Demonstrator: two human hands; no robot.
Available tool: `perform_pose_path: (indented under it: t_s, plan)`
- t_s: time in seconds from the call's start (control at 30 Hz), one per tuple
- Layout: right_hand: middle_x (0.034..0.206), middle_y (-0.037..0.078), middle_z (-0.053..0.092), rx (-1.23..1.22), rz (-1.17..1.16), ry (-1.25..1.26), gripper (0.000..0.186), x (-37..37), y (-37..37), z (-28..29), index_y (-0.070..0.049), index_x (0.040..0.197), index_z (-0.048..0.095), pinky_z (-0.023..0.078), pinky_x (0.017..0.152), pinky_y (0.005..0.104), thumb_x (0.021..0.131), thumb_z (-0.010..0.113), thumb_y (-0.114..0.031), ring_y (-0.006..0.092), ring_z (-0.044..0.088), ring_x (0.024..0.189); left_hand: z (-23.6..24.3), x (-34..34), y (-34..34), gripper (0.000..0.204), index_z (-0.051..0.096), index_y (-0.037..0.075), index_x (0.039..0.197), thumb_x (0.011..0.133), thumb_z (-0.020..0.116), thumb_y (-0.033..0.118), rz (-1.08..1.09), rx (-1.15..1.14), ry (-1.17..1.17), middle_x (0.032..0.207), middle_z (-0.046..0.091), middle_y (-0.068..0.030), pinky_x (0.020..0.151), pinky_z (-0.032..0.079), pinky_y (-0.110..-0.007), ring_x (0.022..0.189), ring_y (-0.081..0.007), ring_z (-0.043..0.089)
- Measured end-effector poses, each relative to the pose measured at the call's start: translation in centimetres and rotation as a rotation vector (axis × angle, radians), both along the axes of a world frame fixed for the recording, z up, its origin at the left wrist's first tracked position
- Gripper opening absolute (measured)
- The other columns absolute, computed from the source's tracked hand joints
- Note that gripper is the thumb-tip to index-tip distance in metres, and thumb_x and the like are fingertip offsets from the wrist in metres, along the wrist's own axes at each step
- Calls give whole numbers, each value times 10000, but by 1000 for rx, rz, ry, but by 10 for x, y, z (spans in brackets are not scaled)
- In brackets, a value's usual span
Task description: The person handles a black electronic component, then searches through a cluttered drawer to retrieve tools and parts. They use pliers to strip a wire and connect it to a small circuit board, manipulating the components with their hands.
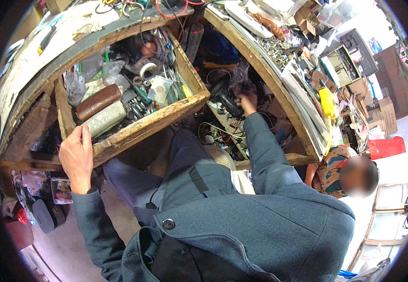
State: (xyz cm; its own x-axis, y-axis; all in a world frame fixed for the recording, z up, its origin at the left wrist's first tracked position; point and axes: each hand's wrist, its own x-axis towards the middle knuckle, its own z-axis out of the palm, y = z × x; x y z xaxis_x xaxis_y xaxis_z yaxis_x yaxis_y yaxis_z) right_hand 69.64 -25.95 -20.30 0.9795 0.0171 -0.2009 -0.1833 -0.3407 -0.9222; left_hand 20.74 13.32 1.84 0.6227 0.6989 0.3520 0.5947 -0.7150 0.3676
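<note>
An open wooden drawer (152, 128) juts out from the workbench, full of small goods. My left hand (76, 152) is closed on the drawer's front rim near its left corner. Just behind those fingers lie a grey-green case (105, 119) and a brown case (98, 101). To the drawer's right, my right hand (247, 103) reaches into the dark, cluttered space under the bench. Its fingers are curled beside a black rounded object (229, 101); whatever they hold is hidden.
Loose wires and parts (222, 129) fill the space below the right bench section. A yellow tool (328, 103) lies among piled parts and papers on the benchtop. At the right a person (330, 174) in a patterned top is close by. A black case (46, 215) stands at lower left.
</note>
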Motion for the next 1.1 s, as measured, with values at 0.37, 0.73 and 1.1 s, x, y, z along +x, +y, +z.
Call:
perform_pose_path:
  t_s: [0.37, 0.73, 1.1]
  plan:
    - [1206, 287, 619, -1172, 539, -445, 540, -61, 33, 11, 41, 1290, 529, 525, 937, 539, 855, 756, -185, 459, 622, 1128, 1, 4, -1, 360, 680, 16, 909, 1035, 559, 330, 12, -25, -6, 817, 643, -269, 651, 477, -501, 785, -464, 646]
    - [1242, 269, 669, -1148, 629, -86, 522, -41, 75, 82, 21, 1185, 661, 532, 959, 507, 754, 781, -246, 410, 653, 1133, 3, 1, -2, 354, 670, 18, 847, 1016, 578, 315, 27, -8, -56, 805, 650, -269, 653, 487, -525, 787, -473, 647]
    - [1215, 228, 689, -392, 546, -169, 763, -46, 17, 52, 67, 1314, 612, 509, 970, 431, 656, 831, -253, 360, 654, 1130, 4, 3, -2, 363, 661, 14, 832, 1016, 572, 314, 2, 21, -37, 815, 651, -274, 653, 488, -533, 791, -476, 647]
